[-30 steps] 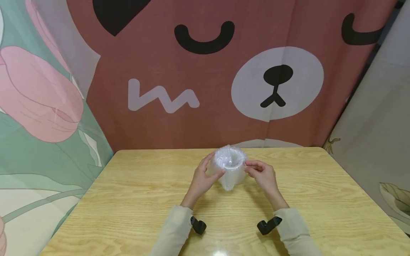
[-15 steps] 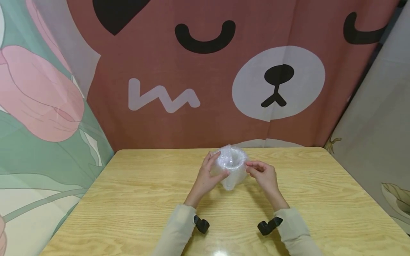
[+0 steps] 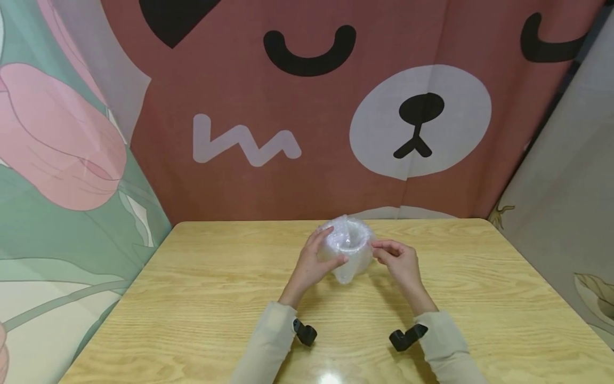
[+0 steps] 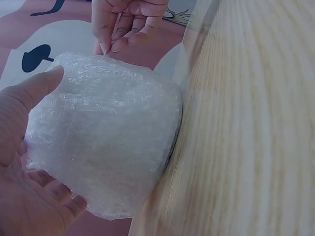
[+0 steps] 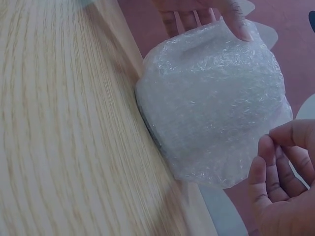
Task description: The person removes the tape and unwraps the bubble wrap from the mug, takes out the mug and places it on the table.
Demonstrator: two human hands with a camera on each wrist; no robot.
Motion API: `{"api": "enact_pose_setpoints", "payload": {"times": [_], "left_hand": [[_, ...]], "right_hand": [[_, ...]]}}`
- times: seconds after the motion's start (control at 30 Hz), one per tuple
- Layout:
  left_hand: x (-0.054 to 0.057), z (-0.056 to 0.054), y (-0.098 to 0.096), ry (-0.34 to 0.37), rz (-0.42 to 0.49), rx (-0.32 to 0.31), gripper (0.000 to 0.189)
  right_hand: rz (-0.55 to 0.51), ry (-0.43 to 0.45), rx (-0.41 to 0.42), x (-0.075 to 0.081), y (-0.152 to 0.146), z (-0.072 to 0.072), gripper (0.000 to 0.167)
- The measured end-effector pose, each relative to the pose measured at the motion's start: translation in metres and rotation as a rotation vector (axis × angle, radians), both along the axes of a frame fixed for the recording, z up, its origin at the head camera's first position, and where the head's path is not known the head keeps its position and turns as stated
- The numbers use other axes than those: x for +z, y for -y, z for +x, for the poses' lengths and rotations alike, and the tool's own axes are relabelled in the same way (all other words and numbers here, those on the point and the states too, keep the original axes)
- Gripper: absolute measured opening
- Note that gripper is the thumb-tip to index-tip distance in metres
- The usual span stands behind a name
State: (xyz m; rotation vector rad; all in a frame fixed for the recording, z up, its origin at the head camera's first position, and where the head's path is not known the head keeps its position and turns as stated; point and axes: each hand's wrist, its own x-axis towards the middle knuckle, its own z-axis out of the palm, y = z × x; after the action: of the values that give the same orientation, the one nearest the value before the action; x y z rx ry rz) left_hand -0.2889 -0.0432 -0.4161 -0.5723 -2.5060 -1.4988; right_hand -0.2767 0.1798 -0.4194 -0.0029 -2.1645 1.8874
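A bundle of clear bubble wrap (image 3: 352,261) stands on the wooden table near its far edge, with a round hollow in its top. What lies inside is hidden by the cloudy layers; a dark rim shows at the base in the left wrist view. My left hand (image 3: 309,269) grips the bundle from the left, thumb on the near upper side and fingers round the far side. At the right upper edge, my right hand (image 3: 400,264) pinches the edge of the bubble wrap (image 5: 216,108) between thumb and forefinger, its other fingers curled.
The light wooden table (image 3: 216,298) reaches back to a reddish curtain (image 3: 268,192) printed with a bear. Patterned cloths hang at the left and right sides. A black wrist camera (image 3: 305,333) sits on the left cuff, another on the right.
My left hand has shifted right along the bundle, its fingers coming further over the top. The right hand keeps its pinch at the right edge. The head view has tilted slightly.
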Motion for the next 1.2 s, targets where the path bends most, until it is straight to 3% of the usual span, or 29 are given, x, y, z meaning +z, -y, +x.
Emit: {"api": "enact_pose_setpoints", "payload": {"times": [0.33,0.9,1.2], "left_hand": [[-0.0012,0.0005,-0.0019,-0.007,0.007,0.005,0.077],[-0.0036,0.0018,-0.0018,0.018,0.024,-0.008,0.078],[-0.0029,0.0023,-0.0021,0.008,0.030,-0.007,0.078]], "right_hand": [[-0.045,0.026,0.015,-0.0014,0.0010,-0.0008,0.024],[0.055,0.004,-0.044,-0.0012,0.0050,0.0005,0.025],[0.039,0.007,-0.004,-0.0015,0.0033,0.0000,0.024]]}}
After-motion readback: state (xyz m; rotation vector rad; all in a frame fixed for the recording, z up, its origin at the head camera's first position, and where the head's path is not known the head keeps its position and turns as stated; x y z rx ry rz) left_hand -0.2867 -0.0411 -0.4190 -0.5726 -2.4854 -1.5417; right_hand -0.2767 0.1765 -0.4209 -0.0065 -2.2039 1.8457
